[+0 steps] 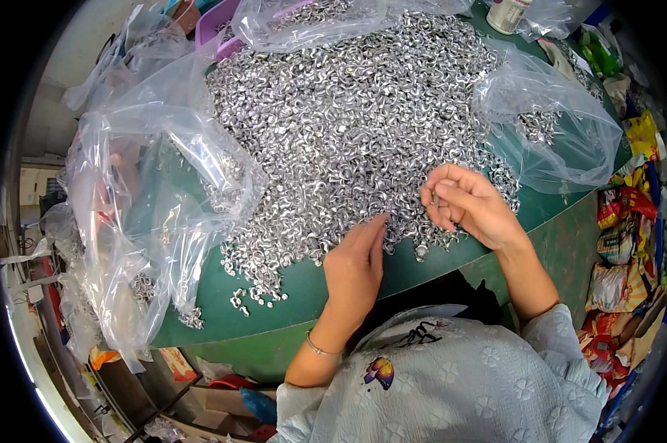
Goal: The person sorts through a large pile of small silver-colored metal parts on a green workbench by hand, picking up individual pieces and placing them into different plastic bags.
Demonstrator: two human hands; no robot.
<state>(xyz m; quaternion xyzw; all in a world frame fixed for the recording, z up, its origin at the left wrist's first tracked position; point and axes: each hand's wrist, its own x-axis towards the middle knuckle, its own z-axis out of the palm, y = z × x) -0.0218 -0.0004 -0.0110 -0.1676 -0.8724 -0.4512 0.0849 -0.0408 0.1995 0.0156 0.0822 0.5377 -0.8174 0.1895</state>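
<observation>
Head view: metal pieces [333, 133], small and curved, form a loose heap across the middle of the green surface [304, 295], thinning toward its near edge. Progress, as judged: most pieces lie loose; a smaller portion lies in or under the clear plastic bag [570, 151] at the right edge; the share done cannot be determined. Left hand [354, 258]: at the heap's near margin, fingers extended, tips brought together; a gripped piece cannot be confirmed. Right hand [470, 203]: nearer the right edge, fingers curled toward the thumb; whether they grasp a piece cannot be told
</observation>
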